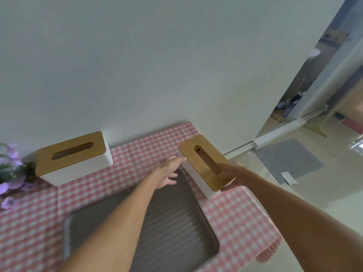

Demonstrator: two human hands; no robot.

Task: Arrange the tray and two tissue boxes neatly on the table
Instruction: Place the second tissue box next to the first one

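At the left edge of the frame stood purple flowers (8, 169), partly out of view, on the table (241, 218), which was covered in a pink checked cloth. Just right of them, at centre left, the left tissue box (73, 158) sat against the wall (157, 65), roughly parallel to it; this item appeared placed. No tissue showed through the slot in its wooden lid, and the contents could not be determined.

The grey ribbed tray (176, 222) lay at lower centre, slightly askew to the table edge. The visible part was bare; the left forearm hid the rest.

The left hand (168, 171) was spread wide above the tray's far end, its fingertips at or just short of the near side of the right tissue box (206, 165); contact could not be confirmed. The right hand (228, 176) gripped that box at its near end. The box lay at a marked angle to the wall, just beside the tray's right rim. Its slot appeared dark and no tissue was visible.

Judgement: one box set, the second in hand and unaligned, and the tray possibly still to be squared.
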